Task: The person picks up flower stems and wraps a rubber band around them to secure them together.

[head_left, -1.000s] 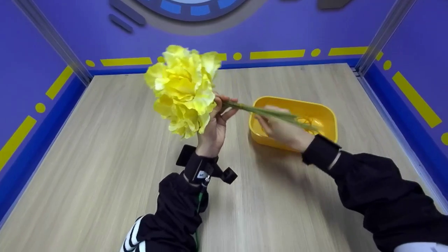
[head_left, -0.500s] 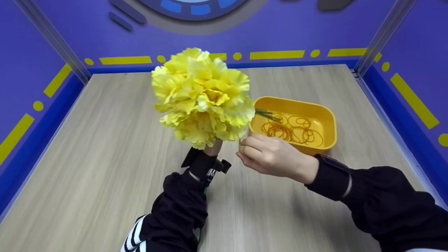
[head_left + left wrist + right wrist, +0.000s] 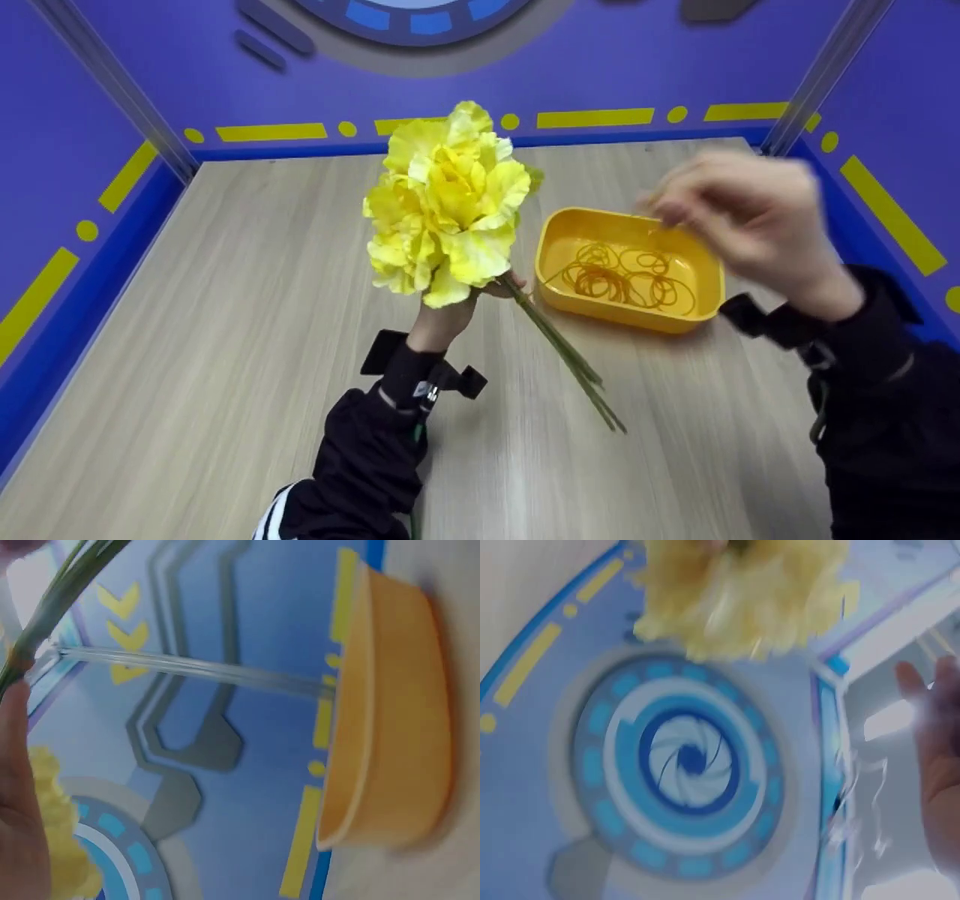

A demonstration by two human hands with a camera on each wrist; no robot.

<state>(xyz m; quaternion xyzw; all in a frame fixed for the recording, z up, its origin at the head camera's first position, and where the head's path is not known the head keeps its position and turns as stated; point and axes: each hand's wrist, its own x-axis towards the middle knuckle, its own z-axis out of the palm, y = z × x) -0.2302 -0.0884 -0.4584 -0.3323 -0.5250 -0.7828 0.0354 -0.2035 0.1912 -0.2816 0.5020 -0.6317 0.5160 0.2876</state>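
Yellow flowers stand mid-frame, their loose green stems unbound, so tying looks not yet done. Left hand grips them below the blooms. Right hand, blurred at upper right above the yellow tray of rubber bands; grip unreadable.

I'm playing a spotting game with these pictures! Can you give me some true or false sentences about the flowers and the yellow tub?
1. The left hand holds the bunch of yellow flowers. True.
2. The yellow tub is full of water. False: it holds orange rubber bands.
3. The right hand is gripping the green stems. False: it is lifted above the tub, away from the stems.
4. The tub sits on the wooden table. True.
5. The flowers are lying in the tub. False: they are held up beside it.
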